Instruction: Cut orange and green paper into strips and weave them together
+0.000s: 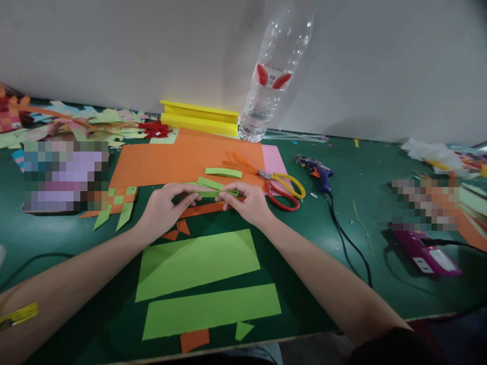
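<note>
Between my two hands is a narrow folded strip of green paper (210, 194). My left hand (167, 205) pinches its left end, thumb against fingers. At the other end, my right hand (245, 202) grips it the same way. Just behind the hands lies a folded green strip (223, 173) on a large orange sheet (152, 165). Scissors (279, 187) with one red and one yellow handle rest close to my right hand. An orange strip (205, 209) lies under the hands. Nearer to me are two flat green paper pieces (201, 258), (213, 310).
A tall plastic bottle (266, 86) and a yellow angled piece (200, 119) stand by the wall. At right are a blue glue gun (317, 172) with a cord and a purple power box (426, 253). Paper scraps (79, 121) and woven paper (119, 200) lie left.
</note>
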The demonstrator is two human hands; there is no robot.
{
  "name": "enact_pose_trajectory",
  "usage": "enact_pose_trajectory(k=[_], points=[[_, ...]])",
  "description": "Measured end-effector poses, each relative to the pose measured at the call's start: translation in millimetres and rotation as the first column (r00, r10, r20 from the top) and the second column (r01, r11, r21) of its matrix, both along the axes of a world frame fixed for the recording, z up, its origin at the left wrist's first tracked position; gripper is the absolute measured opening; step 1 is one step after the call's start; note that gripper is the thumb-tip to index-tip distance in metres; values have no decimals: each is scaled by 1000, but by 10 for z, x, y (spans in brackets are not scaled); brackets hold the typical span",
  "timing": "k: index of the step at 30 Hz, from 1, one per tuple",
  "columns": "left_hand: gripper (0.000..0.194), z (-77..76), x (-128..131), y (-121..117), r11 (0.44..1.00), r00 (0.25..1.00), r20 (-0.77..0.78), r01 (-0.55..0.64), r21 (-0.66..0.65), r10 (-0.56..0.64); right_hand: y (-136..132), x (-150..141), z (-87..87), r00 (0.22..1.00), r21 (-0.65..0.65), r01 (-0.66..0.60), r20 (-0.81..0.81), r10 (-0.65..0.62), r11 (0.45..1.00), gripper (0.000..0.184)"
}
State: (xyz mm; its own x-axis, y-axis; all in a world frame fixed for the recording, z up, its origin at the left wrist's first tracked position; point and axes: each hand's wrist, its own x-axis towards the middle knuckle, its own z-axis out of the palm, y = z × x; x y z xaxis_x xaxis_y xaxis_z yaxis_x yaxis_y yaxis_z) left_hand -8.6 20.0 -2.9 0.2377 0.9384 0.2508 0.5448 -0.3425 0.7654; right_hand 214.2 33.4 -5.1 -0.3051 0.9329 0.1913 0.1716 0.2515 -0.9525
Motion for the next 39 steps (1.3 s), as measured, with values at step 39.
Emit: enact_pose_trajectory(k=[39], points=[[24, 48, 12, 42, 987, 992, -6, -126, -101, 126, 36, 15, -35, 993, 81, 114, 24, -117, 990, 21]])
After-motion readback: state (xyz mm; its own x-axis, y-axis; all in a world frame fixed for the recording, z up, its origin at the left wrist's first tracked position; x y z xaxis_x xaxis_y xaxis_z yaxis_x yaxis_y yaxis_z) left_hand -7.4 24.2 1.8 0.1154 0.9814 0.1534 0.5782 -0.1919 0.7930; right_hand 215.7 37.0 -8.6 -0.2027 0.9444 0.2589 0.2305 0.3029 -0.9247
